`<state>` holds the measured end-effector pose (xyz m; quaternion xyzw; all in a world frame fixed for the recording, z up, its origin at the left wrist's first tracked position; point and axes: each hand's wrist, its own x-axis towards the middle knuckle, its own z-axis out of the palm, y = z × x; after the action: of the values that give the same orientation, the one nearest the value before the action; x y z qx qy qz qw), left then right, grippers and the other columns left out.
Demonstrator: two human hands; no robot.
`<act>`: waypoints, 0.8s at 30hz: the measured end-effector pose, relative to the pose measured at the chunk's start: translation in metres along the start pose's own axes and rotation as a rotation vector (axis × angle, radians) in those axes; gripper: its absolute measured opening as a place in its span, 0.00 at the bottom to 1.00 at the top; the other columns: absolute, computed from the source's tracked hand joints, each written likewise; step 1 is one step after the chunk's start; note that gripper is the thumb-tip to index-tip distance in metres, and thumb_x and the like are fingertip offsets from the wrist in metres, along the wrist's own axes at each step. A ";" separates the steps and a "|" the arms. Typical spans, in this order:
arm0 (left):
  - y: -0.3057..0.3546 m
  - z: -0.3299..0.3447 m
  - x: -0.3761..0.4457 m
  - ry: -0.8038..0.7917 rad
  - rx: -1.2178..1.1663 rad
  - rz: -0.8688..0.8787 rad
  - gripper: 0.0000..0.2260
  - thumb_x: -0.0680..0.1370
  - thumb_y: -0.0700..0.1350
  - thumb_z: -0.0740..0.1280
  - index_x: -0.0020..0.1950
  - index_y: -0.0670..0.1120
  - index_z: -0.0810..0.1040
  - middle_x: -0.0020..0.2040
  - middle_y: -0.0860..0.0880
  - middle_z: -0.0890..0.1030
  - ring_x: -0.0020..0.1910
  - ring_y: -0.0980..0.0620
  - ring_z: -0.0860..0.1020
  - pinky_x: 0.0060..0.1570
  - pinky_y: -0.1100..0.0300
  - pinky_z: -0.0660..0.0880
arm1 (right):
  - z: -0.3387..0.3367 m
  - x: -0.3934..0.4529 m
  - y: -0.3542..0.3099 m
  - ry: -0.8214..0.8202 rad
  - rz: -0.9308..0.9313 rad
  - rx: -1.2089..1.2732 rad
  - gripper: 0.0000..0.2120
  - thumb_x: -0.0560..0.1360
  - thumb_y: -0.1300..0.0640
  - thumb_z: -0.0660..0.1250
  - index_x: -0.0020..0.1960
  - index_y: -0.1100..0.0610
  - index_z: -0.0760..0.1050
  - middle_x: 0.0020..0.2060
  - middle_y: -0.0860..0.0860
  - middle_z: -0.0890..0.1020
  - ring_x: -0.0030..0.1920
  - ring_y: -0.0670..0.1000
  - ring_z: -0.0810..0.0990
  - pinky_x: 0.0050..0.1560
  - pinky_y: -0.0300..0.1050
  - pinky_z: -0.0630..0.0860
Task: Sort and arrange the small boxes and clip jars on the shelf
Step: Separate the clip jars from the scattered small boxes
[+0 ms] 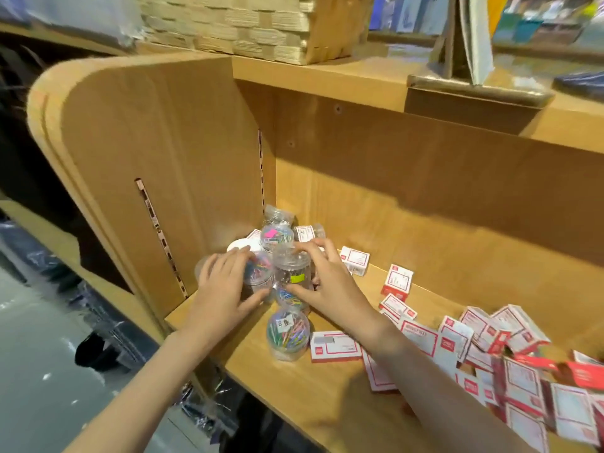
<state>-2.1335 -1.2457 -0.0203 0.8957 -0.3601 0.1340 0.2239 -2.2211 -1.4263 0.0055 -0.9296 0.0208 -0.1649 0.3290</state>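
Forearms: two bare forearms are extended from the lower edge toward the left corner of the light wooden shelf [327, 397].
Left hand [222, 289]: its fingers are curled round a clear plastic jar of coloured paper clips [260, 273], with the thumb stretched toward the front of the cluster.
Right hand [322, 282]: its fingers and thumb are wrapped around a clear plastic jar with a yellow-green sticker [292, 269], which is seen standing upright between the two hands.
Front jar: a clear jar of multicoloured clips with a white label [287, 331] is stood nearest the shelf edge, just in front of the hands.
Rear jars: several more clear jars [277, 230] are crowded into the corner behind the hands, against the side panel.
Small boxes: red-and-white cardboard boxes [474, 341] are scattered loosely across the shelf to the right; one flat box [335, 346] is laid just beside the front jar.
Above: a woven straw basket [261, 24] is set on the upper ledge.
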 end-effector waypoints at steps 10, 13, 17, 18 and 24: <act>0.050 -0.009 -0.011 0.225 -0.357 0.085 0.15 0.73 0.45 0.56 0.57 0.43 0.72 0.55 0.47 0.76 0.55 0.50 0.72 0.55 0.57 0.67 | -0.058 -0.062 0.021 0.109 0.129 -0.002 0.20 0.73 0.58 0.69 0.62 0.48 0.68 0.56 0.44 0.68 0.48 0.40 0.73 0.47 0.26 0.67; 0.085 0.001 -0.009 0.143 -0.395 0.152 0.15 0.74 0.44 0.56 0.58 0.44 0.72 0.56 0.49 0.75 0.56 0.53 0.70 0.56 0.64 0.62 | -0.099 -0.106 0.043 0.224 0.216 -0.149 0.13 0.72 0.59 0.69 0.56 0.53 0.74 0.51 0.48 0.72 0.46 0.46 0.75 0.46 0.27 0.66; 0.133 0.020 -0.013 0.070 -0.414 0.296 0.15 0.74 0.44 0.57 0.59 0.45 0.72 0.58 0.49 0.75 0.59 0.51 0.70 0.60 0.56 0.63 | -0.143 -0.169 0.078 0.294 0.332 -0.325 0.17 0.69 0.48 0.68 0.52 0.57 0.77 0.48 0.52 0.75 0.50 0.51 0.71 0.48 0.35 0.60; 0.146 0.026 -0.014 0.040 -0.428 0.326 0.15 0.74 0.44 0.57 0.59 0.45 0.72 0.59 0.49 0.75 0.60 0.51 0.70 0.60 0.57 0.63 | -0.152 -0.184 0.086 0.325 0.373 -0.347 0.16 0.69 0.50 0.71 0.52 0.57 0.77 0.49 0.53 0.75 0.51 0.52 0.71 0.49 0.36 0.59; 0.217 0.053 -0.020 -0.110 -0.413 0.441 0.15 0.76 0.48 0.57 0.60 0.47 0.74 0.61 0.47 0.75 0.60 0.48 0.70 0.60 0.54 0.63 | -0.195 -0.243 0.106 0.397 0.464 -0.424 0.20 0.69 0.46 0.64 0.53 0.59 0.77 0.50 0.58 0.77 0.53 0.61 0.74 0.54 0.46 0.65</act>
<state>-2.2961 -1.3998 -0.0083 0.7373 -0.5771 0.0545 0.3470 -2.5052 -1.5913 0.0107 -0.8977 0.3280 -0.2548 0.1472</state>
